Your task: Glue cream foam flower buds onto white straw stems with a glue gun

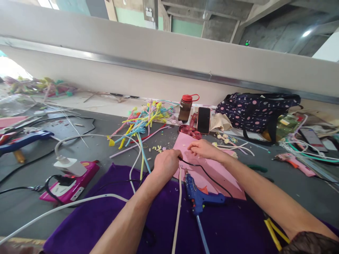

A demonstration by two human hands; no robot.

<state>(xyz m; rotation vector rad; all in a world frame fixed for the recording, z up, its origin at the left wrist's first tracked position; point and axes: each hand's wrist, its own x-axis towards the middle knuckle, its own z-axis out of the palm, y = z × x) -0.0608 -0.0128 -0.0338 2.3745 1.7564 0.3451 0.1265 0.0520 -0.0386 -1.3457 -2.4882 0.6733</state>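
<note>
From the head view, a person leans over a dark grey desk (309,194) strewn with craft scraps. A purple cloth (100,225) covers the middle of its near edge, overlapped by a pink sheet (227,173).

The left hand (166,165) is curled at the sheet's left edge, fingertips hidden; I cannot tell whether it grips anything. A black cord (199,165) and a cream stem (179,208) both reach its thumb side. The right hand (202,149) is loosely open above the sheet, fingers bent, nothing visible in it. A blue glue gun (194,195) lies below both, nozzle on the sheet's near-left corner, body on the cloth.

Toward the desk's left edge sits a magenta power strip (87,176). Along the far edge are bright fuzzy stems (143,123), a red-capped bottle (185,109), an upright phone (203,120) and a patterned bag (249,111). A pink glue gun (299,165) lies near the right edge.

Behind stands a pale wall (159,46) with a metal rail (132,62); beyond, a concrete ceiling (201,10) and a green sign (247,42).
</note>
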